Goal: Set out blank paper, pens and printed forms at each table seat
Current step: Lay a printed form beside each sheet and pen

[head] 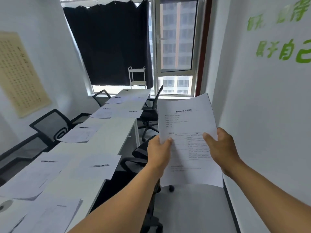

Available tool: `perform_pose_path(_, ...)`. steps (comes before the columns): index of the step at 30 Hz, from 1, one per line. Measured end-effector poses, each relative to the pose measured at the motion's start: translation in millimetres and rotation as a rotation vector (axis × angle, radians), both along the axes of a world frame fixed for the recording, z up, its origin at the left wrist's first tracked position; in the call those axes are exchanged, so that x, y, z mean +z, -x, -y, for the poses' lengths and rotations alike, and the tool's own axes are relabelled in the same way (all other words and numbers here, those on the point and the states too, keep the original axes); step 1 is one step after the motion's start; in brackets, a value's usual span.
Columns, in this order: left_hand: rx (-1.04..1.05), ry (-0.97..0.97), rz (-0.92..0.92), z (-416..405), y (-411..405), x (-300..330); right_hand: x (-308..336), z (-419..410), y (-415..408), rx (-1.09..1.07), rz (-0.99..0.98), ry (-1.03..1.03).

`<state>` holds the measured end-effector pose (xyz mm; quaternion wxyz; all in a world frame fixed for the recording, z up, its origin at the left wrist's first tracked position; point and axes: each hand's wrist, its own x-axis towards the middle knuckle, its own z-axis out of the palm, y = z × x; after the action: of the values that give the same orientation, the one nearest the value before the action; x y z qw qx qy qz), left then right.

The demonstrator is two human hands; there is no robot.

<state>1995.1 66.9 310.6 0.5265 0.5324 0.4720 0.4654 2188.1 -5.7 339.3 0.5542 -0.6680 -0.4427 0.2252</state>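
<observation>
Both hands hold a stack of printed forms (186,121) upright in the aisle to the right of the long white table (114,132). My left hand (159,153) pinches the stack's left edge and my right hand (220,148) grips its right edge, thumbs on the front. Paper sheets lie at several seats along both sides of the table, such as one sheet (99,165) with a pen (101,165) on it and another sheet (76,135) on the left side. A loose pile of forms (58,214) lies on the near end.
Black office chairs stand along both sides, one (50,126) at the left and one (151,111) at the right. A grey chair seat (191,207) sits just below the held stack. The white wall (269,115) is close on my right. A white trolley (137,77) stands by the window.
</observation>
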Motion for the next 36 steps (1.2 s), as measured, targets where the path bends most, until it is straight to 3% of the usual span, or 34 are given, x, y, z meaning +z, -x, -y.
perform_pose_path(14,0.340,0.045,-0.080,-184.1,14.2,-7.9,-13.9,-257.1,-2.4,0.325,-0.003,0.035)
perform_pose_path(24,0.746,0.108,-0.102,-282.6,16.3,-29.5,-40.1,-430.7,12.4,0.756,-0.013,0.080)
perform_pose_path(36,1.069,0.265,-0.098,-311.5,37.1,-68.8,-82.5,-525.3,72.1,1.102,0.014,0.264)
